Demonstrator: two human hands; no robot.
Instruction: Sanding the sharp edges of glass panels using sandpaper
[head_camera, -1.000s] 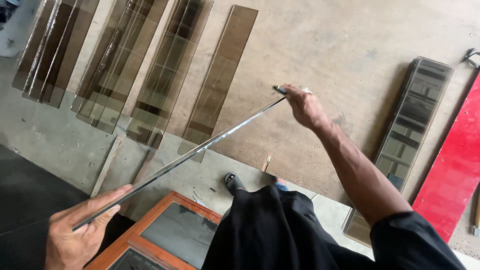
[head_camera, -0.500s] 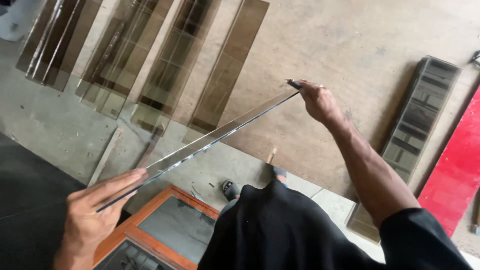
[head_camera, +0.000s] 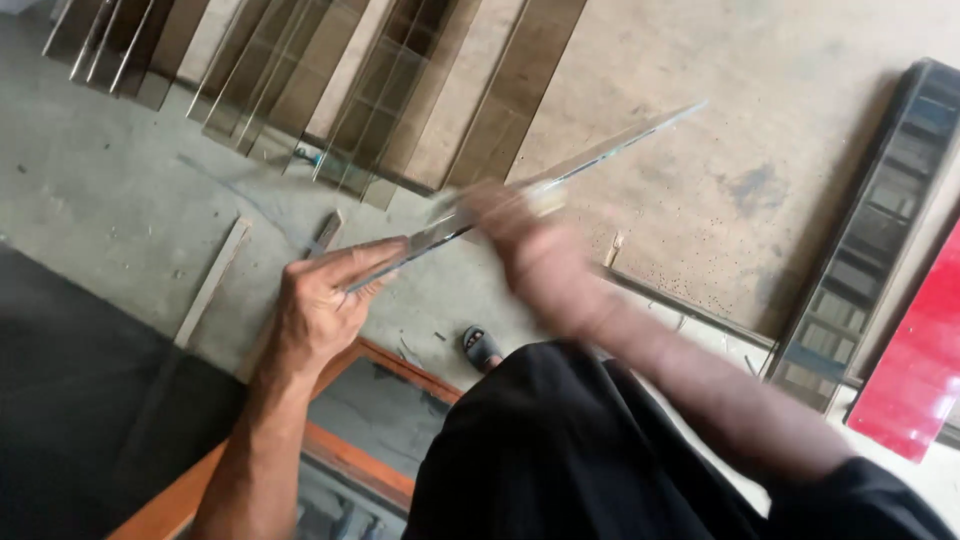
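Both hands meet on a long glass strip (head_camera: 520, 190) held edge-up above a concrete floor (head_camera: 120, 230). Left hand (head_camera: 325, 300) pinches the strip's near end between thumb and fingers; right hand (head_camera: 530, 245), blurred, wraps it just beyond, so its exact grasp cannot be told. From there the strip slants up and away to the right, its far end free. Below the strip's near end lies an orange-framed panel (head_camera: 350, 450); a sandalled foot (head_camera: 482, 347) shows beside it. Beyond the strip, tinted glass panes (head_camera: 400, 90) lie in rows on a plywood sheet (head_camera: 760, 120). Right of the strip rest a dark louvre frame (head_camera: 870, 230) and a red board (head_camera: 915, 370).
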